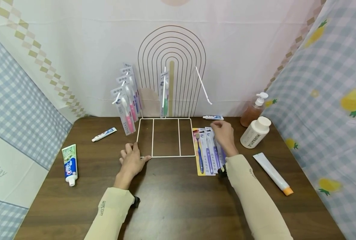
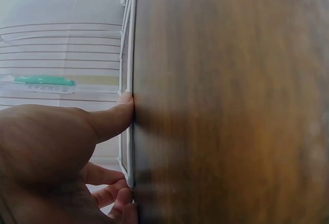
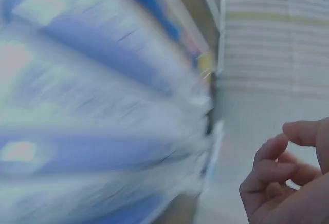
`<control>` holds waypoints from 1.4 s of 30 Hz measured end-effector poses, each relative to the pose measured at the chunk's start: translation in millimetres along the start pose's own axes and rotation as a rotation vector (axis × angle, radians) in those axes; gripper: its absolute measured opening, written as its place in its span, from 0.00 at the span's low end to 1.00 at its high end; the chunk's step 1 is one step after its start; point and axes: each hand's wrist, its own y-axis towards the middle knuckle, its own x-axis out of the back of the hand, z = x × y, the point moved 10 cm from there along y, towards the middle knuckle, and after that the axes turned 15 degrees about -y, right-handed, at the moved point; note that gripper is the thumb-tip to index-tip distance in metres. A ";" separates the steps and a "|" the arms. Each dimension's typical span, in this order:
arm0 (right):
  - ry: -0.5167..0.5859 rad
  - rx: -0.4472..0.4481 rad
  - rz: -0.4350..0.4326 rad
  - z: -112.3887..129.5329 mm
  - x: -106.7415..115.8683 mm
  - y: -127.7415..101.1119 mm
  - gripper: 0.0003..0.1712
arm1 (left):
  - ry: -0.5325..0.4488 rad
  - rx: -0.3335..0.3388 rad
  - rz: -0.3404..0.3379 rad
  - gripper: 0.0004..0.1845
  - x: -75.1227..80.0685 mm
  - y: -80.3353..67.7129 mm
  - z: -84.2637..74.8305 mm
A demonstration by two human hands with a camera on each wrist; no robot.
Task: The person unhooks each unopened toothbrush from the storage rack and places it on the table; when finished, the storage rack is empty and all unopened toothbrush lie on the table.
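Observation:
A white wire display rack stands on the table. My left hand holds its front left corner, thumb on the front bar and fingers curled at the side. In the left wrist view, the thumb presses the bar. Several packaged toothbrushes with purple handles lie in a fanned row right of the rack, with a yellow-backed pack with a blue toothbrush at their left. My right hand hovers over their top ends. Its fingers are loosely curled with nothing between them in the right wrist view.
Packaged pink toothbrushes hang from the left hook, a green one from the middle hook. Toothpaste tubes lie left, a white tube lies right. A white bottle and a pump bottle stand back right.

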 end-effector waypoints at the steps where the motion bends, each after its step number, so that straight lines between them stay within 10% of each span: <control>1: 0.012 0.032 0.004 13.3 -1.2 2.6 0.22 | 0.004 -0.002 -0.003 0.53 0.8 0.2 0.2; 18: 0.223 0.320 0.180 185.0 -29.6 25.1 0.29 | -0.003 -0.022 -0.004 0.51 1.8 -0.8 -4.9; 26: 0.339 0.320 0.315 203.7 -55.3 49.4 0.37 | -0.032 -0.015 -0.001 0.52 0.9 -1.0 -1.1; 42: 0.447 0.304 0.187 215.2 -29.9 32.1 0.13 | -0.038 -0.010 0.006 0.52 -1.8 -0.4 0.7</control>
